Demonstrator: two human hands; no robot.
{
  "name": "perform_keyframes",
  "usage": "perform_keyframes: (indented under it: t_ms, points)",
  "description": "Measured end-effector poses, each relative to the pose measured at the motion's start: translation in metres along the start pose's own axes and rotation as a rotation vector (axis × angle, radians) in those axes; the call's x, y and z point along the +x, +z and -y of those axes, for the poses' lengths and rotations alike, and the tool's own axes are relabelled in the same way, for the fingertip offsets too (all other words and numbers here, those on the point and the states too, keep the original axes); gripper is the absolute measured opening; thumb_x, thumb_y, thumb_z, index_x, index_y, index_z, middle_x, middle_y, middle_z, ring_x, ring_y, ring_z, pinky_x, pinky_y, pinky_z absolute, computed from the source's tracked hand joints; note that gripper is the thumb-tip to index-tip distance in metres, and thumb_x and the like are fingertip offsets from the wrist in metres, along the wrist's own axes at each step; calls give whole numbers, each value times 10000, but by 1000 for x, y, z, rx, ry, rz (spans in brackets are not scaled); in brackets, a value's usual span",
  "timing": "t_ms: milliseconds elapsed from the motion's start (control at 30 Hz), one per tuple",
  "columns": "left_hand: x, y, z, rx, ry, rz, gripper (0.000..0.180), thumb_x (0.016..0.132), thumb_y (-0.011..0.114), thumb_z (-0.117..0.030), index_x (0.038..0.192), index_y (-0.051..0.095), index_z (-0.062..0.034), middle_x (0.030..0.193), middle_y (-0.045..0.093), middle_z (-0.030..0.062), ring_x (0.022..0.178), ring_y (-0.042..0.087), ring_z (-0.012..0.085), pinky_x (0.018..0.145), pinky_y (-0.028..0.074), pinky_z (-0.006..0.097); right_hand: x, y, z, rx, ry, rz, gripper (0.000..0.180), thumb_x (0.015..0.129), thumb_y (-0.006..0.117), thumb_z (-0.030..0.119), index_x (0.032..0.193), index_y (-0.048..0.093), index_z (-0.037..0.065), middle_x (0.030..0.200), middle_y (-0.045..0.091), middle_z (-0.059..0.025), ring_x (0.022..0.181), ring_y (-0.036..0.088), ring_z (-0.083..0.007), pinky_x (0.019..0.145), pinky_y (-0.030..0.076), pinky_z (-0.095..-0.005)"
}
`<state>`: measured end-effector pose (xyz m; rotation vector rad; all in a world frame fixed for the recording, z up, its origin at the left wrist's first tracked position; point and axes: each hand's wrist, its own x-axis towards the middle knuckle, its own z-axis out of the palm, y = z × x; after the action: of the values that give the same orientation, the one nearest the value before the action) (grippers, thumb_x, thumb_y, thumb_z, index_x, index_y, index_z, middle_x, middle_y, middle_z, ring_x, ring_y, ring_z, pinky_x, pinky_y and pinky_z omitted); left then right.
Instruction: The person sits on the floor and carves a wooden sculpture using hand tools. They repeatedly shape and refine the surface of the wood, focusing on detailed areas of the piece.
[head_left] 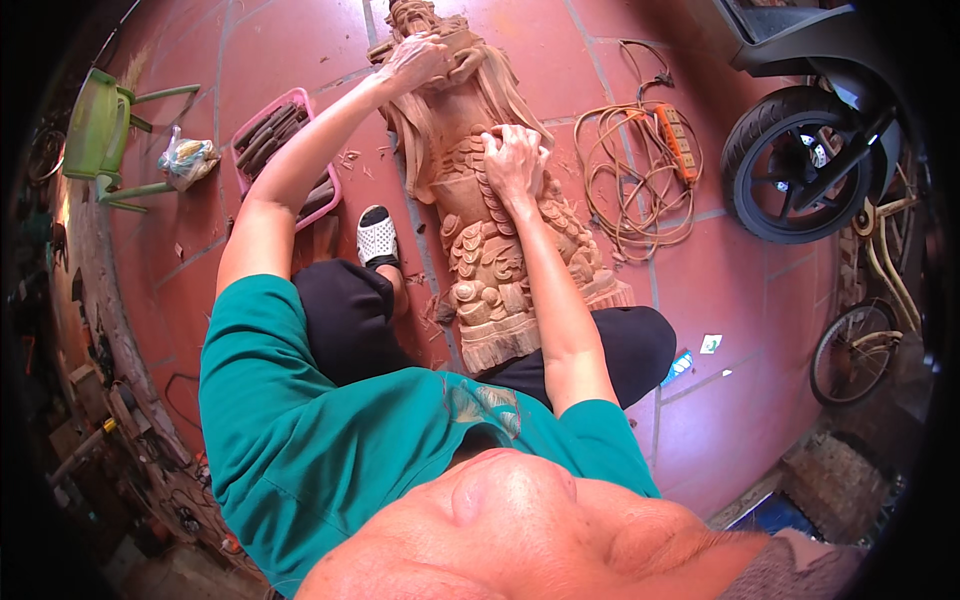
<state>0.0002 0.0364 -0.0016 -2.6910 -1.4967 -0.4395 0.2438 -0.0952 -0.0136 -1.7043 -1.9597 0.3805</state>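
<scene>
1. Both hands are resting on a tall carved figure of pale brown wood (480, 215), which is lying lengthwise on the red tiled floor (290, 50) between the person's legs.
2. Reaching far up the figure, the left hand (415, 55) is pressing its spread fingers against the upper chest, just below the carved head; it is lying flat on the wood rather than closing round anything.
3. At the figure's middle, the right hand (513, 160) is lying with fingers curled over the carved scales. Whether it is holding a small tool underneath, I cannot tell.
4. One foot in a white perforated sandal (377, 238) is sitting on the floor just beside the figure, on the person's left.
5. Further left, a pink plastic tray (246, 125) filled with dark wooden-handled tools is lying near the left forearm, with wood chips scattered around it.
6. A green plastic chair (100, 135) is lying on its side, well apart from the figure.
7. On the right, a coiled beige cable with an orange power strip (675, 140) is lying near the front wheel of a scooter (785, 165).
</scene>
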Motion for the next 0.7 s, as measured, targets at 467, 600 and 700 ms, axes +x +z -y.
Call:
perform_keyframes:
  t_ms: [467,600,700]
  points:
    - [-6,-10,-8,60,72,-13,131,765,634,-41,881,692,-24,910,642,122,967,625,307,866,489,423,0,-1,-1,11,-7,-2,277,901,632,356,1018,714,118,1107,680,-55,1142,549,-255,1009,351,-519]
    - [-3,0,-11,50,101,-10,138,782,629,-44,906,687,-25,944,636,118,980,615,306,881,484,414,0,2,-1,5,-7,-7,280,895,638,360,1013,715,118,1110,680,-51,1141,549,-256,1002,359,-523]
    - [-20,5,-2,72,101,-6,142,775,631,-45,905,686,-32,959,634,108,1011,603,297,906,475,408,0,3,-3,9,-1,1,280,893,639,360,1013,715,120,1114,680,-49,1141,549,-257,1002,361,-530]
